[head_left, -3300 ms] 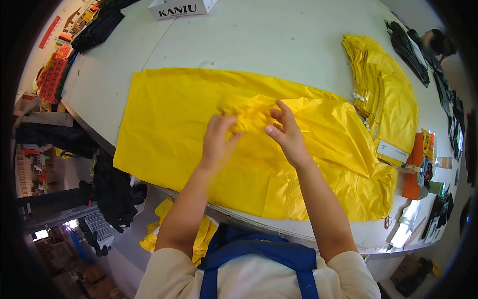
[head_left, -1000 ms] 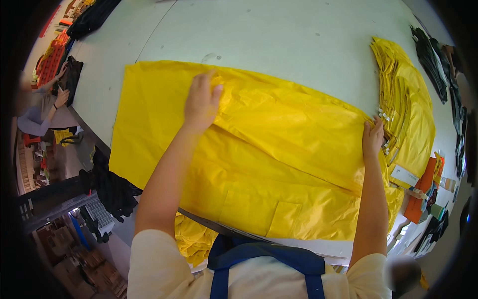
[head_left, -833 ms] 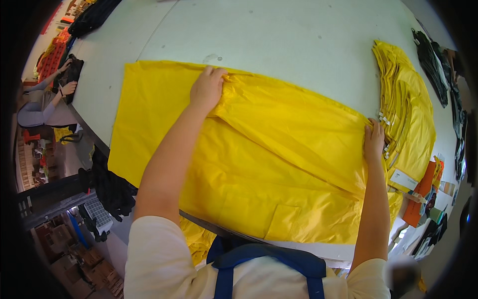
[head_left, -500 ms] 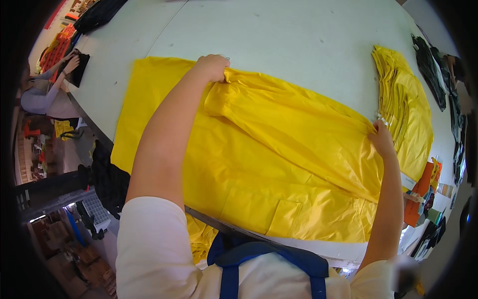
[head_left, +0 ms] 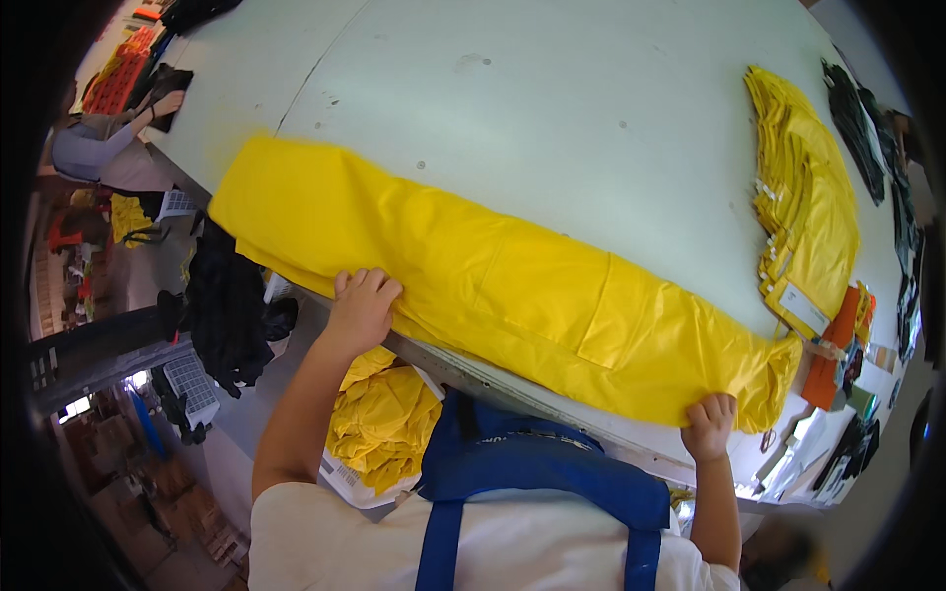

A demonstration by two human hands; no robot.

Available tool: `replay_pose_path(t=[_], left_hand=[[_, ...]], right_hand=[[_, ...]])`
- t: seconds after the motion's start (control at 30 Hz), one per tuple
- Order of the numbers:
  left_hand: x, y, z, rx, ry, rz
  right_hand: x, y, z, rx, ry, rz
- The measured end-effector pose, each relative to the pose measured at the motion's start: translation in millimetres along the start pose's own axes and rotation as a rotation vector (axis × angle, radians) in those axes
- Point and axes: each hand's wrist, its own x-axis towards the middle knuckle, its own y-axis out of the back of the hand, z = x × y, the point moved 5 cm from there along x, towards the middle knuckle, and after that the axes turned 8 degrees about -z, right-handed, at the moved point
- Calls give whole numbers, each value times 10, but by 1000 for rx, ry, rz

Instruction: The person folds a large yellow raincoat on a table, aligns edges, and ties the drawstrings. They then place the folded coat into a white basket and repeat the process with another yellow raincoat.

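Observation:
A shiny yellow garment (head_left: 512,276), perhaps rainwear, lies folded into a long strip along the near edge of the table. Stitched lines like a pocket show on its upper face, and its right end is gathered. My left hand (head_left: 365,310) is closed over the near edge of the cloth, left of the middle, fingertips curled on top. Close to the right end, my right hand (head_left: 709,426) pinches the same near edge between bent fingers. The undersides of both grips are hidden.
The pale table (head_left: 552,108) spreads out beyond the garment. A stack of folded yellow garments (head_left: 813,197) stands at the right, with dark garments (head_left: 852,128) behind. Below the table edge sits a heap of yellow cloth (head_left: 384,424) in a white container. A co-worker (head_left: 103,148) handles black cloth at far left.
The garment has gone from spread wide to a narrow folded strip, its far side brought toward me. Both my hands have moved from its far part to the near edge.

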Motion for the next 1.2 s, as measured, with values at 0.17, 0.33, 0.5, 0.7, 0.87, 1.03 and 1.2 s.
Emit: replay_pose_path(t=[0.17,0.33,0.5,0.7,0.87,1.03,1.2], left_hand=[[304,381,668,-358,-103,147],[528,-409,927,17,-63,-12],[584,-447,941,46,-111,8],[572,-538,939,89,-119,37],[595,-551,959,103,-114,34],[592,-608,915,42,-98,86],[560,-578,929,45,-68,83]], right_hand=[[-30,-246,125,58,-40,-121],[-246,96,1175,188,-343,66],[-313,85,2153,-52,-419,-160],[-629,-223,2687,-22,-544,-27],[-437,33,2663,-138,-368,60],[-806,83,3000,18,-616,81],[-378,342,2174,-169,-689,198]])
